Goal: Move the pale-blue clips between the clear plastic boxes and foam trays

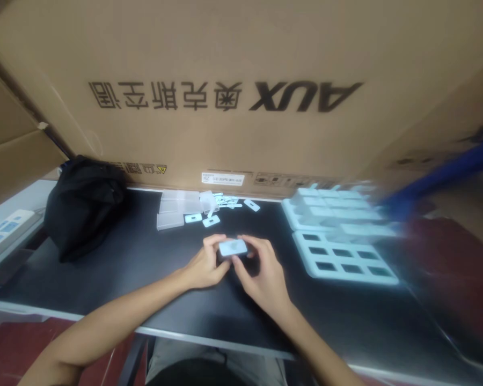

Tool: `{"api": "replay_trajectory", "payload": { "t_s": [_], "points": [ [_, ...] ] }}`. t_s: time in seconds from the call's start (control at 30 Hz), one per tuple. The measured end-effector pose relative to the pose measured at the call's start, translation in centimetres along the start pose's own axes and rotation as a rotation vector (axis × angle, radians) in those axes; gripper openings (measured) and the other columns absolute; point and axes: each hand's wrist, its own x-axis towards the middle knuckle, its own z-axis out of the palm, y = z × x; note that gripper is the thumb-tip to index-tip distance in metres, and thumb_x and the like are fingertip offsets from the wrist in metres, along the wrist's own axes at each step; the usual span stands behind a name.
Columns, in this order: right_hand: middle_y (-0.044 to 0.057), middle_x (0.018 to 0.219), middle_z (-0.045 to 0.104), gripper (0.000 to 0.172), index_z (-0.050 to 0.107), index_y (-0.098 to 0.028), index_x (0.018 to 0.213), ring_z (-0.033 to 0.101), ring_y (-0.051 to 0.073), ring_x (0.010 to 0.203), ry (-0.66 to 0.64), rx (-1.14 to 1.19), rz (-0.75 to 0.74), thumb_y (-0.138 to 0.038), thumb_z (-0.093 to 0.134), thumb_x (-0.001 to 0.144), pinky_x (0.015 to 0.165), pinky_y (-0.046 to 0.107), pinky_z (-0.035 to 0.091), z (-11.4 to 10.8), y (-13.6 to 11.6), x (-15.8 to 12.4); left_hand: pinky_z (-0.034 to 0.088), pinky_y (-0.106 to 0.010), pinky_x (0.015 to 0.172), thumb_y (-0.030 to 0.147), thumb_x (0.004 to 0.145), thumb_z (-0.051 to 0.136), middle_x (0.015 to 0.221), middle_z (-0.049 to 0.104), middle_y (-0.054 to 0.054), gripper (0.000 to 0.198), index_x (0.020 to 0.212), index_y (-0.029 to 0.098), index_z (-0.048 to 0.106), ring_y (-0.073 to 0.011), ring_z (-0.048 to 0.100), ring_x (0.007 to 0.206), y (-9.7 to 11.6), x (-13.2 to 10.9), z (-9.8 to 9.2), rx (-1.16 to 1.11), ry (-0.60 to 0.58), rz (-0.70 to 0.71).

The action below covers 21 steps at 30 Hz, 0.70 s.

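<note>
- Had grey pants (165, 354) just under the near edge of a black table (177, 308).
- Pinched one end of a small pale blue block (232, 247) with the left hand (205, 265), thumb on the near side and finger on the far side.
- Gripped the other end with the right hand (269, 276), also with thumb near and finger far.
- Held the block over the middle of the table, in front of the body, with a faint mark on top.
- Had a pale blue tray (334, 274) to the right, flat on the table, with rows of dark holes.
- Saw more pale blue blocks (334, 206) behind the tray, in a blurry bunch.
- Had clear plastic cases (175, 206) past the hands, a bit to the left, next to a messy pile of little pale blue pieces (227, 201).
- Saw a black bag (84, 203) at the far left, beside a white power strip (8, 233).
- Faced a huge brown box (209, 48) at the back, with upside-down black letters.
</note>
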Motion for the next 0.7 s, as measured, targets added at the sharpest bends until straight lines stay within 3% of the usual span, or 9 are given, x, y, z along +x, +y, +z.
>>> {"api": "replay_trajectory", "payload": {
  "t_s": [0.17,0.27,0.37,0.47,0.57,0.7],
  "points": [
    [0.02,0.13,0.06,0.065,0.042,-0.018,0.149,0.058,0.033,0.118,0.046,-0.156,-0.042,-0.029,0.07,0.091,0.091,0.051,0.057,1.8,-0.5,-1.5,0.062,-0.042,0.082,0.028,0.095,0.068,0.118,0.066,-0.013,0.065,0.142,0.023,0.024,-0.0262,0.075,0.098,-0.6,-0.4,1.1,0.017,0.069,-0.006],
    [0.019,0.125,0.061,0.06,0.045,-0.018,0.148,0.059,0.031,0.114,0.056,-0.217,-0.026,-0.026,0.067,0.093,0.09,0.05,0.057,2.4,-0.7,-1.7,0.063,-0.039,0.075,0.035,0.093,0.073,0.113,0.068,-0.012,0.069,0.143,0.024,0.027,-0.025,0.077,0.09,-0.7,-0.5,1.5,0.049,0.118,-0.003],
    [0.017,0.12,0.063,0.055,0.049,-0.02,0.145,0.062,0.029,0.109,0.069,-0.212,-0.049,-0.023,0.065,0.092,0.085,0.045,0.06,2.0,-0.4,-1.4,0.064,-0.043,0.082,0.038,0.087,0.08,0.121,0.068,-0.014,0.079,0.144,0.024,0.028,-0.0266,0.076,0.097,-0.3,-0.3,1.3,0.033,0.088,-0.011],
    [0.015,0.119,0.062,0.054,0.052,-0.022,0.143,0.065,0.027,0.105,0.106,-0.229,-0.102,-0.022,0.067,0.091,0.082,0.041,0.061,0.2,1.0,-0.9,0.062,-0.046,0.093,0.036,0.087,0.08,0.14,0.06,-0.018,0.078,0.147,0.026,0.031,-0.0283,0.07,0.116,0.5,0.1,0.4,0.014,0.003,-0.075],
    [0.014,0.115,0.062,0.047,0.059,-0.02,0.136,0.067,0.022,0.09,0.204,-0.359,-0.099,-0.027,0.071,0.09,0.076,0.038,0.061,-3.1,3.7,-0.3,0.061,-0.046,0.098,0.037,0.092,0.073,0.147,0.056,-0.015,0.069,0.148,0.027,0.034,-0.0272,0.064,0.127,1.4,0.6,-0.6,0.038,-0.076,-0.148],
    [0.015,0.112,0.062,0.048,0.063,-0.014,0.127,0.065,0.02,0.077,0.292,-0.556,0.07,-0.042,0.071,0.09,0.075,0.038,0.058,-7.6,8.6,-0.1,0.06,-0.044,0.097,0.037,0.098,0.063,0.14,0.061,-0.013,0.05,0.142,0.025,0.042,-0.0251,0.066,0.12,2.0,1.1,-1.3,0.131,-0.149,-0.221]
  ]
}}
